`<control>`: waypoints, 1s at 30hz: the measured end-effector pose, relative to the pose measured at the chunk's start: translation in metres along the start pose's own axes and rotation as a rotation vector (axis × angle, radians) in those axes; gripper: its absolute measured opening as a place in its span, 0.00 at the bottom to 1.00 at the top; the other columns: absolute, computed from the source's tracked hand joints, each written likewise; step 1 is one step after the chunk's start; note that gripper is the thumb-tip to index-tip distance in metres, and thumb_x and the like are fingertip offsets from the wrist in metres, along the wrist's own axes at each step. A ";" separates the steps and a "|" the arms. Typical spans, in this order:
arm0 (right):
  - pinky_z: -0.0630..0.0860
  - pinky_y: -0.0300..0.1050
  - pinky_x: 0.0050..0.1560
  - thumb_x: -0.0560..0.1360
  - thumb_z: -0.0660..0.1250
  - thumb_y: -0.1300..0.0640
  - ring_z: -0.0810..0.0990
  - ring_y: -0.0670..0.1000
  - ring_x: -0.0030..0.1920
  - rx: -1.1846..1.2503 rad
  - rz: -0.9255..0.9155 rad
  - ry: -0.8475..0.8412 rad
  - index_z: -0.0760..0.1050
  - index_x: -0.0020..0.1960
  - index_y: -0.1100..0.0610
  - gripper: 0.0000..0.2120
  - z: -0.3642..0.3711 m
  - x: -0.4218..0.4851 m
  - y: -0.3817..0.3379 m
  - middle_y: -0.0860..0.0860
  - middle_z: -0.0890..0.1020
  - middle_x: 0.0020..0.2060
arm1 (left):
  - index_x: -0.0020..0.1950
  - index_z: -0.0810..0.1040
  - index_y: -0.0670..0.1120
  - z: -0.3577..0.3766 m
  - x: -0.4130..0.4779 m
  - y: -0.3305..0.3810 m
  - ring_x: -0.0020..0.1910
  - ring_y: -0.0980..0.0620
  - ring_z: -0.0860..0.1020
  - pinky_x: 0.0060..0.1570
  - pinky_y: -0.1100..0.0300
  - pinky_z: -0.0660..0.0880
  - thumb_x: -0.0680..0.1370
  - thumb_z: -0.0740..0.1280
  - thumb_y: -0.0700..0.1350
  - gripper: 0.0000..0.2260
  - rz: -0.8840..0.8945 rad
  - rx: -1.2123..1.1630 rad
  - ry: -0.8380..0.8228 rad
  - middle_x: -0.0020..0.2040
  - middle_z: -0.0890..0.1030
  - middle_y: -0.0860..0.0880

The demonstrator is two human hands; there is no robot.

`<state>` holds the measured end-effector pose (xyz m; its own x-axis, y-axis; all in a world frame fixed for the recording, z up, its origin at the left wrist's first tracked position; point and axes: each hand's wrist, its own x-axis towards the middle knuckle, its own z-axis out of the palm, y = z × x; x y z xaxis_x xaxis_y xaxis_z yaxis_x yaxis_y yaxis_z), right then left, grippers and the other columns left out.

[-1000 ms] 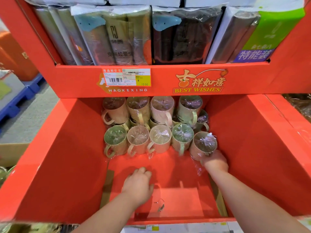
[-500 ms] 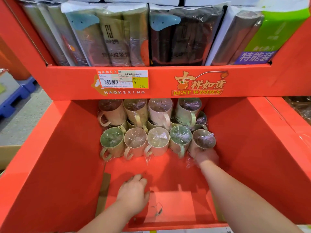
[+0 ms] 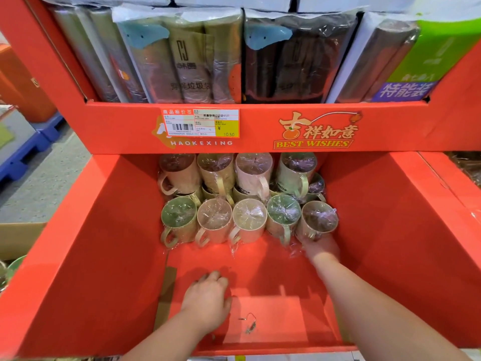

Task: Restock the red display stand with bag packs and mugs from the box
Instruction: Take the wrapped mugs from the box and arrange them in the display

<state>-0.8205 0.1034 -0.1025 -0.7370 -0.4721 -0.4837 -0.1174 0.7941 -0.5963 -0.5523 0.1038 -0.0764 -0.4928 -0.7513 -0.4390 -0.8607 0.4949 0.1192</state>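
The red display stand (image 3: 104, 256) has a deep lower bin with several plastic-wrapped mugs stacked at its back. My right hand (image 3: 318, 250) grips the rightmost front mug (image 3: 318, 217) from below, at the end of the front row beside a green mug (image 3: 282, 213). My left hand (image 3: 208, 298) rests palm down on the red bin floor (image 3: 273, 269), fingers loosely curled, holding nothing. Bag packs (image 3: 182, 61) stand upright on the shelf above.
A price label (image 3: 200, 123) sits on the shelf's front lip. A small wire hook (image 3: 250, 323) lies on the bin floor near my left hand. A cardboard box edge (image 3: 18, 238) and blue pallet (image 3: 26, 149) are at the left.
My right hand has pushed the rightmost mug a little further back into line with the front row. My left hand stays on the bin floor.
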 end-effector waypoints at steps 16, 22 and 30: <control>0.70 0.51 0.61 0.77 0.60 0.45 0.71 0.58 0.65 -0.893 -0.456 -0.034 0.69 0.66 0.53 0.21 -0.022 -0.110 -0.001 0.55 0.72 0.63 | 0.62 0.70 0.47 -0.017 -0.016 -0.005 0.64 0.44 0.70 0.61 0.52 0.68 0.77 0.60 0.53 0.16 0.148 0.089 0.057 0.62 0.71 0.47; 0.68 0.51 0.62 0.78 0.58 0.45 0.70 0.57 0.65 -1.016 -0.560 -0.026 0.69 0.64 0.54 0.19 -0.014 -0.169 0.010 0.54 0.73 0.61 | 0.64 0.69 0.48 -0.020 -0.036 -0.008 0.64 0.44 0.69 0.62 0.50 0.67 0.77 0.61 0.52 0.18 0.232 0.126 0.083 0.63 0.70 0.47; 0.65 0.51 0.63 0.77 0.60 0.46 0.70 0.56 0.65 -1.064 -0.625 0.010 0.70 0.63 0.52 0.18 -0.019 -0.215 0.039 0.53 0.73 0.61 | 0.65 0.68 0.47 -0.011 -0.072 -0.005 0.64 0.44 0.69 0.61 0.50 0.68 0.77 0.61 0.52 0.18 0.283 0.143 0.127 0.63 0.70 0.46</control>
<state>-0.6793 0.2432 -0.0090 -0.3640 -0.8834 -0.2951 -0.9312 0.3513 0.0968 -0.5142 0.1509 -0.0351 -0.7290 -0.6197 -0.2908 -0.6657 0.7408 0.0903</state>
